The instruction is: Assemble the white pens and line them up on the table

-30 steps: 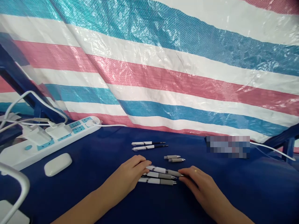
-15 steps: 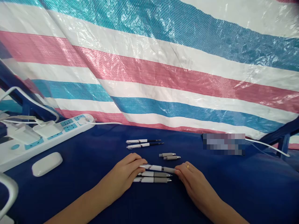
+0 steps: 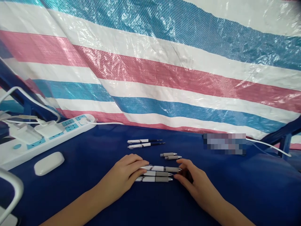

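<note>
My left hand (image 3: 130, 172) is closed on the rear end of a white pen (image 3: 157, 168) with a grey grip section. At the pen's tip, my right hand (image 3: 191, 175) has its thumb and fingers apart, with the tip between them. Just below, two more white pens with grey grips lie side by side, a middle pen (image 3: 152, 173) and a near pen (image 3: 150, 179); my left fingers cover their rear ends. Two loose grey grip sections (image 3: 168, 154) lie beyond my right fingers. Farther back are two white pen barrels (image 3: 138, 146) with dark refills exposed.
A white power strip (image 3: 77, 127) with plugs and cables runs along the left. Near it lies a white rounded case (image 3: 49, 163). A pixelated object (image 3: 224, 143) sits at the back right of the blue table (image 3: 94, 147). Striped plastic sheeting (image 3: 164, 69) hangs behind.
My right fingers have parted from the pen's grip section and spread around its tip. The pen's grip now lines up straight with its barrel. My left hand stays on the pen.
</note>
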{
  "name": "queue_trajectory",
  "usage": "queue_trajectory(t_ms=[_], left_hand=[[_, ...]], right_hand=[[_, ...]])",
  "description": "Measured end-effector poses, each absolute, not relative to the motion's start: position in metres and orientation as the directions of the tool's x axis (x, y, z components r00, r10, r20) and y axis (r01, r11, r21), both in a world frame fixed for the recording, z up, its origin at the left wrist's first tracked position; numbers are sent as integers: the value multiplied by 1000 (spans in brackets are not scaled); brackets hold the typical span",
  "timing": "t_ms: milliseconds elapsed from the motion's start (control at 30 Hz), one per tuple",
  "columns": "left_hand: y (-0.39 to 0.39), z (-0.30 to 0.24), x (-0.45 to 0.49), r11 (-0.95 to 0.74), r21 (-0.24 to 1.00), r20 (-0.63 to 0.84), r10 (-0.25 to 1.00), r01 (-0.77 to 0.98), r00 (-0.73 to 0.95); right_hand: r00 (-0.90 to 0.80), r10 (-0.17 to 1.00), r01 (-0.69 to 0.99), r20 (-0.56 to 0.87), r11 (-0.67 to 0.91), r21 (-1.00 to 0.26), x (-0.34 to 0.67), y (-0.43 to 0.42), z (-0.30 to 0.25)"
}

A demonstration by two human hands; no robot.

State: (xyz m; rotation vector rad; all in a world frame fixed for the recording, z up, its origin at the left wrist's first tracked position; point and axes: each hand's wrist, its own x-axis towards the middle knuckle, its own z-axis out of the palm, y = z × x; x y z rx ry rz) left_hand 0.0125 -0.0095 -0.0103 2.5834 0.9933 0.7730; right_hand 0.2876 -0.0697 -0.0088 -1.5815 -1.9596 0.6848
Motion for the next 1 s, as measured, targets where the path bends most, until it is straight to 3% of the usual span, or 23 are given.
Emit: queue_trajectory(t_ms=[167, 333, 500, 667, 833, 1000], left_hand=[[-10, -12, 11, -731, 417, 387, 681, 541, 621], [-10, -12, 10, -731, 413, 373, 680, 543, 631], [-9, -13, 9, -732, 410, 375, 679, 544, 632], [-9, -14, 10, -728, 417, 376, 683, 544, 626], [-8, -12, 12, -741, 405, 393, 670, 536, 629], [-9, -11, 12, -746, 391, 393, 665, 539, 635]], right_hand=[[-259, 963, 696, 71, 237, -678, 289, -69, -11], [-180, 983, 693, -36, 101, -714, 288, -69, -7], [-261, 964, 690, 55, 227, -688, 289, -68, -9], [-203, 979, 699, 23, 161, -697, 290, -68, -13], [-272, 960, 694, 59, 238, -679, 292, -70, -13], [-230, 972, 690, 47, 197, -697, 291, -70, -14]])
